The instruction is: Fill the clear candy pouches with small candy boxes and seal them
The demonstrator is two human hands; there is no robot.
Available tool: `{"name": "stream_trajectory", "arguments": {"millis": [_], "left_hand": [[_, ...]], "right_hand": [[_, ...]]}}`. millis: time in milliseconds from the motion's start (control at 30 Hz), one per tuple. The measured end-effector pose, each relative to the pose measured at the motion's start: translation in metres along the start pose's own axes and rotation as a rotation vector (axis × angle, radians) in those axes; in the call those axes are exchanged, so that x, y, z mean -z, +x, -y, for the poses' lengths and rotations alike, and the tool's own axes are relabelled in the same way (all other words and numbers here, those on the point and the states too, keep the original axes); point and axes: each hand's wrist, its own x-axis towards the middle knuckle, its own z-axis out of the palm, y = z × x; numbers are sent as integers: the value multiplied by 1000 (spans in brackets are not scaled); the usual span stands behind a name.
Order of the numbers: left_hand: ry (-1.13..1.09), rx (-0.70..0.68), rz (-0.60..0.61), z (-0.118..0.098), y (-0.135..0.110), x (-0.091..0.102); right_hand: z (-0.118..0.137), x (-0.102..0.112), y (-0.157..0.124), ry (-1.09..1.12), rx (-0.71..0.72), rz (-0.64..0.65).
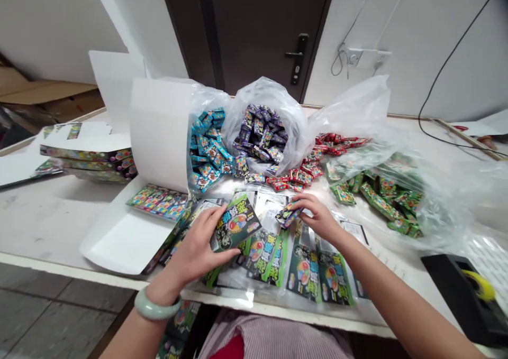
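Observation:
My left hand, a pale green bangle on its wrist, grips a flat black-and-green printed candy pouch between thumb and fingers. Just to its right, my right hand pinches small purple candy packets; how many is hidden by the fingers. Beneath both hands lie more printed pouches, overlapping along the table's front. Behind them are loose red candy packets, a clear bag of purple packets and a heap of blue packets.
An open white box holding colourful packets stands left, with stacked printed boxes behind. Green packets spill from a clear bag at right. A black tape dispenser sits at the right front edge. A dark door is beyond the table.

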Motion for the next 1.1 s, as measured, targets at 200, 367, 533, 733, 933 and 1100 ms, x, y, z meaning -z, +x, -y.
{"name": "stream_trajectory", "arguments": {"millis": [200,367,533,733,933,1100], "left_hand": [[-15,-21,30,0,-2,-3],[-14,-35,61,0,2,-9],[3,-54,111,-2,9,-8],[-10,-116,137,-8,18,-6],[18,-198,166,-10,24,-8],[-51,-181,211,-14,24,-14]], "right_hand": [[-2,-8,-26,-190,-64,88],[26,-27,-32,-361,-261,35],[41,-17,-20,-255,-185,-77],[76,25,6,-348,140,87],[88,30,19,-407,232,412],[77,22,22,-191,141,423]]}}
